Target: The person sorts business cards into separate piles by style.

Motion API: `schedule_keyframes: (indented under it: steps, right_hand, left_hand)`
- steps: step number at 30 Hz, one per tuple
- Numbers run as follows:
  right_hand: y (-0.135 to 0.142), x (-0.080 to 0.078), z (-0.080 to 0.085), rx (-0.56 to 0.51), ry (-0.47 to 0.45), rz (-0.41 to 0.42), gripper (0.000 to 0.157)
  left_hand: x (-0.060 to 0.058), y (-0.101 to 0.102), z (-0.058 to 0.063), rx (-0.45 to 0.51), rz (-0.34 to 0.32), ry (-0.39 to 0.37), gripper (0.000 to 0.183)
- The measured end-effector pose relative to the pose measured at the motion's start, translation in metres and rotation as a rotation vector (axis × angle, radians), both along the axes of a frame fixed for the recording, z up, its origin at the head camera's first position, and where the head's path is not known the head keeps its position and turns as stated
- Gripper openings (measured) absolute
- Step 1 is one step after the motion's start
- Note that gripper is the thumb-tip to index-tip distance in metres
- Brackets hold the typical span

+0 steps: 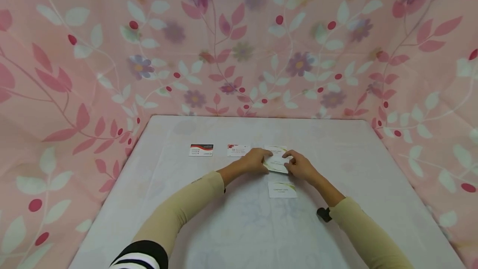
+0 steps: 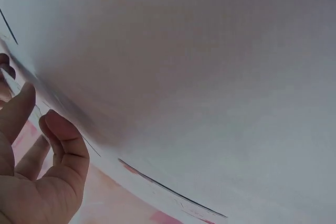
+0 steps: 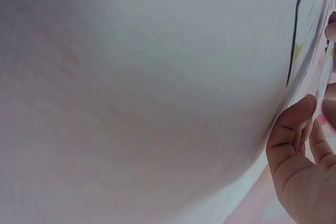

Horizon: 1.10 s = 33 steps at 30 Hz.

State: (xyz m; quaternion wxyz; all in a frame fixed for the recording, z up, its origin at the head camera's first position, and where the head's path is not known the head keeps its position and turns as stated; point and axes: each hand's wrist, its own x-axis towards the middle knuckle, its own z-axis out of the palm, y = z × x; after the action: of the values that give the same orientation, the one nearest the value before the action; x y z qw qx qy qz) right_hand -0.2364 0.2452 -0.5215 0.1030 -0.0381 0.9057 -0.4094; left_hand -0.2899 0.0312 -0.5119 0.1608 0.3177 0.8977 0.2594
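Observation:
Both hands hold a white business card (image 1: pixel 276 164) with green-gold trim, raised a little above the table in the head view. My left hand (image 1: pixel 256 160) pinches its left edge, and my right hand (image 1: pixel 301 167) pinches the right edge. Seen edge-on, a thin strip of the card (image 3: pixel 322 80) shows beside the right hand (image 3: pixel 302 156) in the right wrist view. The left wrist view has the left hand (image 2: pixel 52 177) at its lower left. Nearer than the held card, a similar white business card (image 1: pixel 282 190) lies flat, with lettering that reads like "COMPANY LOGO".
To the left lie a card with red flowers (image 1: pixel 238 150), close to the left wrist, and a red, black and white card (image 1: pixel 201 150). A white cloth covers the table (image 1: pixel 239 227). Behind it hangs a pink floral curtain (image 1: pixel 239 53).

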Motion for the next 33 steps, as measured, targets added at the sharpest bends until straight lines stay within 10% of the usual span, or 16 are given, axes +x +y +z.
schedule_keyframes:
  steps: [7,33]
  right_hand:
    - [-0.004,0.001,0.001,0.170,0.106,0.066,0.062]
    - [0.006,-0.047,-0.001,0.295,0.198,0.035,0.057]
  left_hand:
    - [-0.003,-0.002,0.001,0.006,0.002,-0.002,0.069]
    - [-0.031,0.030,0.003,-0.117,0.101,0.115,0.062]
